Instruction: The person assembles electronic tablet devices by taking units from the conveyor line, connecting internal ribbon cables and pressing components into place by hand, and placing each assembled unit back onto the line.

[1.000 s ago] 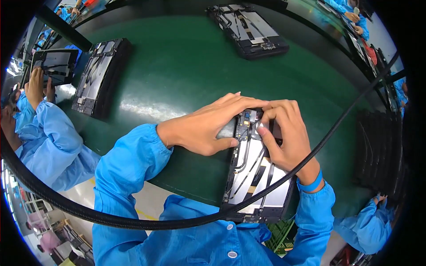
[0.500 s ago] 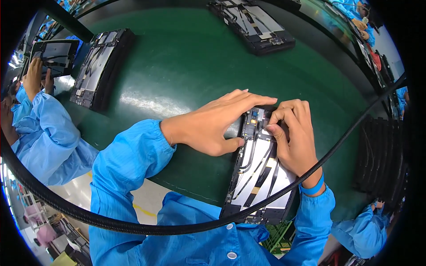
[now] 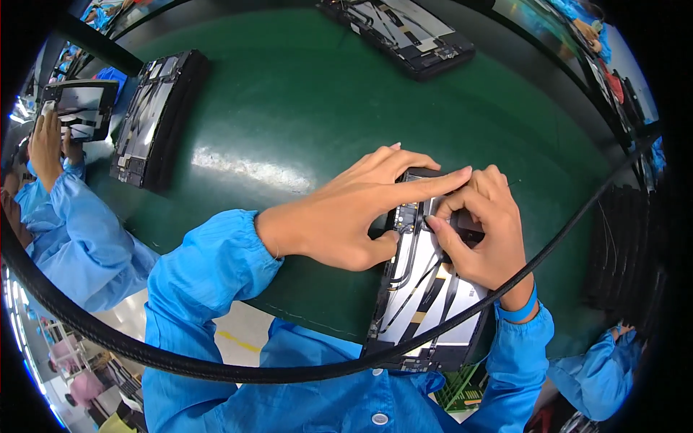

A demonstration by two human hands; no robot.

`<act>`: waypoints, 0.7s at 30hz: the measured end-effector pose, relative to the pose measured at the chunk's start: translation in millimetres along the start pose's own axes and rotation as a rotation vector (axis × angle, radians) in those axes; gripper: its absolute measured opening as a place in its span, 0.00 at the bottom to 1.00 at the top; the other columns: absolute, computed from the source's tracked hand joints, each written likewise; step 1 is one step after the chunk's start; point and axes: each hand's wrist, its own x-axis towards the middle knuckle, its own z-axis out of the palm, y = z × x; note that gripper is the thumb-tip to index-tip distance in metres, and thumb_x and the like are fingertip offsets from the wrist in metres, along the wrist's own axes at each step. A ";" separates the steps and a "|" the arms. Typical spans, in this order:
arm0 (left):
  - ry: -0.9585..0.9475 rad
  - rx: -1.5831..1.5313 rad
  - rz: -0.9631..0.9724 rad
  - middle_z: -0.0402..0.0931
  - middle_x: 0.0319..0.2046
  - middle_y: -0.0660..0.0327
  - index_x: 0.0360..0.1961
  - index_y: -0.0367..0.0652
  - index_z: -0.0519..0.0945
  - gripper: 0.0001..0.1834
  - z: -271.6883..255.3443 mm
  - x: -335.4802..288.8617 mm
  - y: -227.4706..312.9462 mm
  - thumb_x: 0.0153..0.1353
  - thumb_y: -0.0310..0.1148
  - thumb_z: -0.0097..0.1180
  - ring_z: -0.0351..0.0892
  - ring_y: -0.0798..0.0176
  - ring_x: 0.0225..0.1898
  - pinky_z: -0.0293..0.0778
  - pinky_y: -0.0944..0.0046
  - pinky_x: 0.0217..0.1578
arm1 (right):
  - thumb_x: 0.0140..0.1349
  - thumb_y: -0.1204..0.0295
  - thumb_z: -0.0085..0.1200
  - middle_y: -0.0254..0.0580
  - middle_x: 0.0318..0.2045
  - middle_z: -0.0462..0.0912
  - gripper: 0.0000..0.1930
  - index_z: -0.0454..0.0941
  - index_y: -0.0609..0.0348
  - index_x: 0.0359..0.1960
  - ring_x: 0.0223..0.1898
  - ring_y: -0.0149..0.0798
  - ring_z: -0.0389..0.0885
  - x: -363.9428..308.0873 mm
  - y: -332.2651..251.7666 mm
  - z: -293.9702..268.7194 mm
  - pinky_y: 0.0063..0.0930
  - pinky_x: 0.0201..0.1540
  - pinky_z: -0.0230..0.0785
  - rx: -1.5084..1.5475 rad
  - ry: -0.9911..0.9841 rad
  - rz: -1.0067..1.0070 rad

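Green work surface (image 3: 317,94), seen from above through a fisheye lens. Far left: a co-worker's hand (image 3: 47,148) at a flat device (image 3: 92,108) with its interior exposed. Upper left: a stack of opened devices (image 3: 148,115), the top one showing a pale plate and dark cables. Centre: the left hand (image 3: 339,220), spread wide, its thumb at the near device's left edge and its index finger reaching across the upper end; it steadies rather than grips. Right of centre, running down to the lower edge: the open device (image 3: 432,299), its ribbon cables and circuit parts in place and uncovered. Work at its upper end appears unfinished; how much is left cannot be told. Top, right of centre: a second stack (image 3: 408,29), likewise uncovered. Lower edge: a green lattice crate (image 3: 453,393), mostly hidden, contents unreadable. Next, the right hand (image 3: 499,232), curled, thumb and index nearly meeting over the device; whether anything is pinched cannot be told. Far right: dark stacked pieces (image 3: 624,245).
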 end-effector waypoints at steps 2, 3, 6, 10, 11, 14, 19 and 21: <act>0.002 0.008 0.000 0.66 0.75 0.41 0.88 0.53 0.62 0.59 0.6 0.8 -0.3 0.49 0.18 0.57 0.65 0.32 0.72 0.58 0.36 0.76 | 0.49 0.73 0.75 0.36 0.26 0.66 0.09 0.84 0.53 0.29 0.34 0.42 0.66 -0.3 -0.8 -3.8 0.40 0.41 0.54 0.015 -0.019 0.010; 0.001 0.000 -0.003 0.66 0.75 0.41 0.89 0.51 0.60 0.59 0.5 -0.1 0.1 0.50 0.18 0.57 0.65 0.32 0.71 0.57 0.36 0.77 | 0.47 0.73 0.74 0.35 0.26 0.66 0.09 0.84 0.52 0.27 0.34 0.41 0.65 0.1 -1.6 -4.4 0.39 0.41 0.53 0.034 -0.035 0.018; 0.026 0.005 0.008 0.66 0.75 0.40 0.90 0.49 0.55 0.60 3.6 -3.7 -1.3 0.51 0.19 0.58 0.66 0.32 0.71 0.56 0.35 0.77 | 0.44 0.72 0.75 0.34 0.24 0.65 0.09 0.84 0.51 0.25 0.33 0.40 0.65 1.3 -2.2 -5.6 0.38 0.41 0.52 0.058 -0.060 0.033; 0.057 -0.015 -0.005 0.66 0.75 0.40 0.91 0.48 0.51 0.61 6.4 -5.2 -1.9 0.53 0.19 0.59 0.66 0.30 0.70 0.56 0.34 0.77 | 0.42 0.72 0.76 0.33 0.23 0.64 0.10 0.84 0.52 0.24 0.33 0.40 0.65 -0.3 -0.9 -6.1 0.38 0.41 0.52 0.075 -0.084 0.055; 0.063 -0.015 -0.007 0.66 0.75 0.40 0.91 0.48 0.51 0.61 8.4 -6.7 -2.3 0.53 0.19 0.59 0.66 0.30 0.70 0.56 0.34 0.77 | 0.42 0.72 0.76 0.33 0.23 0.64 0.10 0.84 0.52 0.24 0.33 0.40 0.65 -0.5 1.2 -6.1 0.38 0.41 0.52 0.075 -0.088 0.051; 0.245 -0.024 0.013 0.69 0.72 0.41 0.86 0.46 0.61 0.55 17.3 -14.0 0.1 0.54 0.21 0.63 0.69 0.33 0.67 0.62 0.37 0.73 | 0.42 0.72 0.77 0.32 0.23 0.65 0.10 0.85 0.52 0.24 0.33 0.40 0.66 -2.4 3.3 -6.8 0.38 0.42 0.53 0.074 -0.073 0.040; 0.327 0.299 0.101 0.80 0.50 0.53 0.48 0.44 0.86 0.19 18.0 -30.3 3.0 0.53 0.25 0.69 0.76 0.45 0.52 0.74 0.47 0.56 | 0.41 0.72 0.76 0.34 0.24 0.68 0.09 0.86 0.52 0.24 0.34 0.43 0.68 -1.3 1.6 -10.9 0.40 0.47 0.59 0.106 -0.094 -0.001; 0.350 0.313 0.123 0.82 0.44 0.56 0.42 0.44 0.89 0.14 22.2 -30.6 6.0 0.52 0.26 0.70 0.78 0.47 0.47 0.77 0.50 0.50 | 0.40 0.72 0.76 0.35 0.24 0.67 0.09 0.86 0.52 0.23 0.34 0.44 0.68 -1.4 2.0 -10.7 0.40 0.50 0.62 0.096 -0.083 -0.005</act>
